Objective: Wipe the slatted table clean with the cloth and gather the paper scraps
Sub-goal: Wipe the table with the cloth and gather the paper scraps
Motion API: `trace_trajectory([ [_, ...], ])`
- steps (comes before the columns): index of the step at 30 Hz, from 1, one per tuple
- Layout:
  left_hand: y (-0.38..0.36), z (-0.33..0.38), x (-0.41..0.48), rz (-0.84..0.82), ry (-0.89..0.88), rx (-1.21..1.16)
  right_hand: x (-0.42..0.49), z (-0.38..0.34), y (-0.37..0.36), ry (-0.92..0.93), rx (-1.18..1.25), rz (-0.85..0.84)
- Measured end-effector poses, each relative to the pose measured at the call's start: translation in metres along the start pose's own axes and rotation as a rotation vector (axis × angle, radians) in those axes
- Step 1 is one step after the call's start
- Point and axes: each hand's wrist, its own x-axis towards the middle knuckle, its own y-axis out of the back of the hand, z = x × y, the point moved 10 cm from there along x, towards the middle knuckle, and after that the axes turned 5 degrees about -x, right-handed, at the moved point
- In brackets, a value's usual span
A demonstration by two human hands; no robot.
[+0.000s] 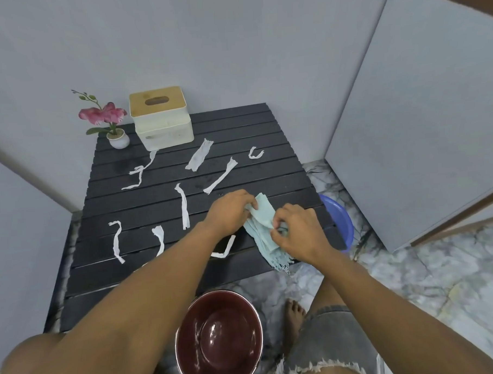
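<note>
A pale blue cloth (262, 231) lies folded at the right side of the black slatted table (144, 202), its frayed end hanging over the front edge. My left hand (231, 213) pinches its far end. My right hand (298, 231) grips its middle. Several white paper scraps are spread over the slats, among them a long strip (185, 208) in the middle, a wide piece (199, 155) farther back, and a curled strip (117, 241) at the left.
A tissue box (162, 120) with a wooden lid and a small potted pink orchid (109, 122) stand at the table's far left. A dark red bowl (219, 340) sits on the floor in front. A blue basin (340, 221) is tucked at the table's right.
</note>
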Motion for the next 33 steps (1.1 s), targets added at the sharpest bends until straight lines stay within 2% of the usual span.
trace_trajectory([
  [6,0.007,-0.011,-0.004,0.072,0.008,-0.047,-0.006,-0.013,-0.001,0.051,-0.001,-0.079],
  [9,0.008,-0.014,-0.003,0.087,-0.005,-0.052,-0.011,-0.008,-0.003,-0.023,0.012,-0.130],
  [14,-0.002,-0.021,-0.004,-0.014,-0.027,-0.081,-0.018,-0.004,-0.017,-0.111,0.204,-0.298],
  [17,-0.006,-0.024,-0.008,-0.093,-0.029,-0.033,-0.003,0.001,0.005,-0.105,0.229,-0.078],
  [19,-0.004,-0.027,-0.013,-0.092,-0.023,-0.008,0.005,0.001,0.013,-0.032,0.190,0.035],
  [23,0.010,-0.039,-0.028,0.020,0.000,-0.013,0.015,-0.013,-0.031,0.176,0.016,-0.165],
  [26,0.016,-0.051,-0.048,0.087,0.037,-0.010,0.019,-0.028,-0.061,0.240,-0.132,-0.185],
  [30,0.015,-0.062,-0.075,0.160,0.025,0.082,0.025,-0.034,-0.059,0.169,-0.202,-0.024],
  [33,0.008,-0.072,-0.089,0.151,0.054,0.174,0.032,-0.018,-0.048,-0.018,-0.153,0.081],
])
